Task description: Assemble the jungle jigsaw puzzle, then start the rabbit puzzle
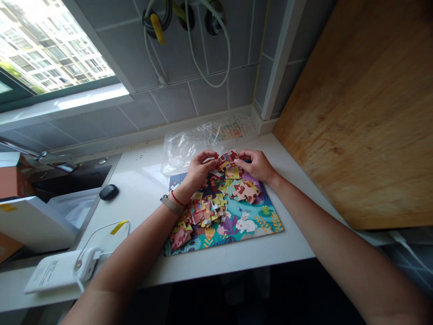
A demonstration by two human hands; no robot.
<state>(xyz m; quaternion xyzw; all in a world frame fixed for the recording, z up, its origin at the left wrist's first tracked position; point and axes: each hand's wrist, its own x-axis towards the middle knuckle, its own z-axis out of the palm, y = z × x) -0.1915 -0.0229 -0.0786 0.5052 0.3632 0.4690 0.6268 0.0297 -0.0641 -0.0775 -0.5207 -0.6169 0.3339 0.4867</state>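
A colourful jigsaw board [257,221] lies on the white counter [142,189], with a heap of several loose pieces [206,207] on it. My left hand [198,171] and my right hand [255,164] meet over the board's far edge. Both pinch a cluster of joined red and yellow pieces [226,159] between their fingertips. My left wrist wears a band and a red string.
A crumpled clear plastic bag [189,142] lies behind the board by the tiled wall. A black mouse-like object [108,192] and a sink [74,176] are at left. A white power bank with cable [61,268] sits near the front edge. A wooden panel [365,113] stands at right.
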